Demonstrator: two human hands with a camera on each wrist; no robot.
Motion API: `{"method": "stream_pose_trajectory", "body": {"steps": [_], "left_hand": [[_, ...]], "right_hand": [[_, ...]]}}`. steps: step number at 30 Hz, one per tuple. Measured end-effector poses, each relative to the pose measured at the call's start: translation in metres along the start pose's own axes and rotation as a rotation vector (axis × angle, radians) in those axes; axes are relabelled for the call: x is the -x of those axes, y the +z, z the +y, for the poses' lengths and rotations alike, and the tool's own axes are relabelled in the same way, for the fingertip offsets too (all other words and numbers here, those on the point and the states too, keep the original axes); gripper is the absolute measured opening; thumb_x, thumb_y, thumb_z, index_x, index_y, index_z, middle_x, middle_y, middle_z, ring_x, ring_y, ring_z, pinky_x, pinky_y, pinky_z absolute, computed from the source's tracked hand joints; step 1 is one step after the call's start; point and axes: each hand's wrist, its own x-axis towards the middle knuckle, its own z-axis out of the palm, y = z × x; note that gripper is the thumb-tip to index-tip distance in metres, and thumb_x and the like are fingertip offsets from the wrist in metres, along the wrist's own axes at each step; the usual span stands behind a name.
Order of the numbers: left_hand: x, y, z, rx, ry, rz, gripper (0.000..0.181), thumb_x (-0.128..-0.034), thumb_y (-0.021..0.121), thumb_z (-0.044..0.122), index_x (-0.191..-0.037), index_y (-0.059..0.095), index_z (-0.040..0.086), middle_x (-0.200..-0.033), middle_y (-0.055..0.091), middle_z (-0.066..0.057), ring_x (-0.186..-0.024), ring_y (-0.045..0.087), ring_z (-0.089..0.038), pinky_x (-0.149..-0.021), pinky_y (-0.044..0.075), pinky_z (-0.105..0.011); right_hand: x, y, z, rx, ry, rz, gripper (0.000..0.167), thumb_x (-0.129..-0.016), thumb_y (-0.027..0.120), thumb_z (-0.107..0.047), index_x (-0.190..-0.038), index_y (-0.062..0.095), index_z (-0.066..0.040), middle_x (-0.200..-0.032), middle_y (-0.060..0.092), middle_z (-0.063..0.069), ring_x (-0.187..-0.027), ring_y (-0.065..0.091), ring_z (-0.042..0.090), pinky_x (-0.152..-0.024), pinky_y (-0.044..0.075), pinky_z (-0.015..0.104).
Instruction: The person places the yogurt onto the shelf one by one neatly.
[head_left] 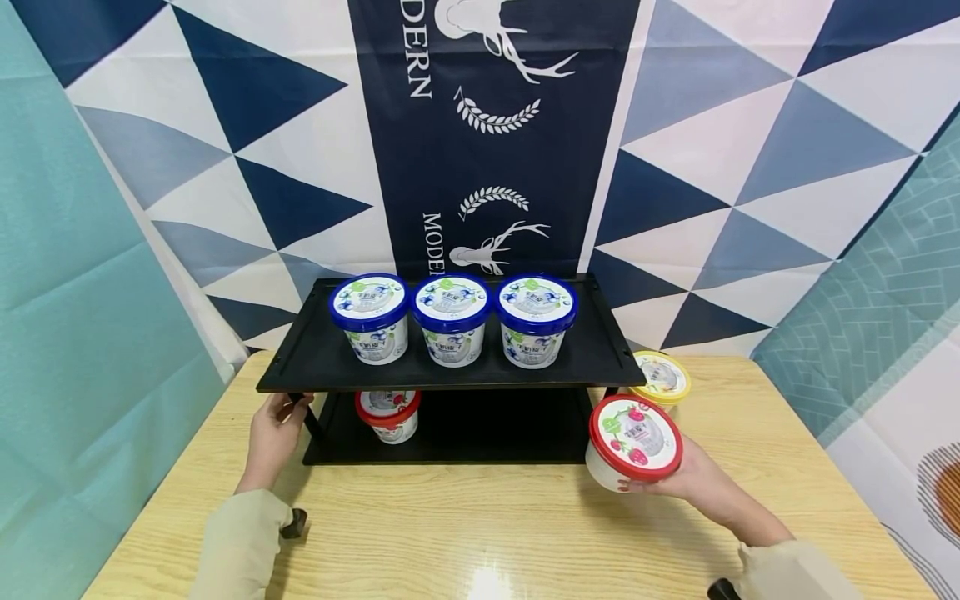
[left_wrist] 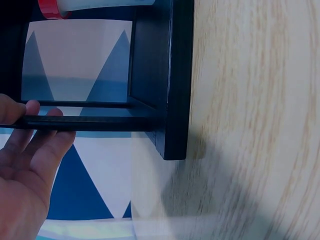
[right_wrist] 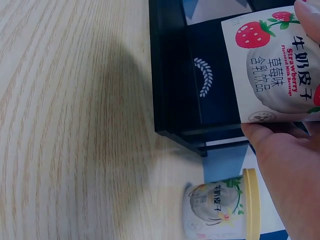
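Note:
My right hand (head_left: 686,475) grips a red-lidded strawberry milk cup (head_left: 636,442) in front of the right end of a black two-tier shelf (head_left: 450,380). In the right wrist view, the strawberry cup (right_wrist: 280,65) shows its printed side, with fingers around it. My left hand (head_left: 276,433) holds the shelf's left front post; the left wrist view shows thumb and fingers of this hand (left_wrist: 30,165) around the thin black post (left_wrist: 100,123). Another red-lidded cup (head_left: 388,414) stands on the lower tier at the left.
Three blue-lidded cups (head_left: 453,321) stand in a row on the upper tier. A yellow-lidded cup (head_left: 660,379) stands on the wooden table (head_left: 450,533) right of the shelf, partly hidden by it. A patterned cloth (head_left: 300,167) hangs behind.

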Motion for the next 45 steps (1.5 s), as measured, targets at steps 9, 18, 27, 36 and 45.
{"method": "stream_pose_trajectory", "body": {"steps": [9,18,27,36,45], "left_hand": [[0.000,0.000,0.000,0.008,0.002,0.000,0.024,-0.0994,0.043,0.018,-0.118,0.054,0.007,-0.119,0.058,-0.017,-0.117,0.053,-0.030,-0.099,0.044,-0.043],[0.000,0.000,0.001,-0.013,0.018,0.024,0.022,-0.0987,0.044,0.017,-0.113,0.056,0.006,-0.115,0.060,-0.015,-0.094,0.048,0.010,-0.096,0.045,-0.031],[0.000,0.000,0.002,-0.020,0.002,0.028,0.021,-0.0985,0.045,0.016,-0.114,0.056,0.008,-0.116,0.060,-0.014,-0.102,0.054,-0.007,-0.092,0.046,-0.020],[-0.001,0.000,0.003,0.010,0.017,0.017,0.022,-0.0990,0.043,0.015,-0.114,0.055,0.005,-0.117,0.059,-0.017,-0.113,0.054,-0.028,-0.100,0.044,-0.043],[0.000,0.001,0.001,0.017,0.018,0.011,0.021,-0.0987,0.043,0.014,-0.114,0.055,0.005,-0.116,0.059,-0.019,-0.114,0.054,-0.030,-0.100,0.044,-0.043]], "right_hand": [[-0.002,0.002,-0.002,0.034,0.000,-0.005,0.085,-0.074,0.078,-0.012,-0.141,0.027,-0.002,-0.124,0.049,-0.007,-0.101,0.049,-0.006,-0.081,0.054,0.022],[-0.004,0.005,-0.004,0.033,0.014,-0.032,0.085,-0.075,0.077,-0.014,-0.142,0.025,-0.002,-0.137,0.040,0.022,-0.101,0.048,-0.007,-0.082,0.052,0.021],[-0.008,0.011,-0.005,0.013,-0.028,-0.017,0.090,-0.071,0.079,-0.010,-0.142,0.024,0.000,-0.135,0.044,0.015,-0.102,0.049,-0.007,-0.083,0.051,0.019],[-0.016,0.020,-0.007,-0.072,-0.077,-0.048,0.092,-0.073,0.078,-0.007,-0.145,0.021,-0.007,-0.125,0.048,-0.020,-0.108,0.048,-0.005,-0.086,0.051,0.019],[-0.021,0.030,-0.008,-0.013,-0.090,-0.027,0.090,-0.069,0.082,-0.011,-0.142,0.028,-0.008,-0.128,0.050,-0.007,-0.107,0.050,-0.003,-0.088,0.049,0.017]]}}
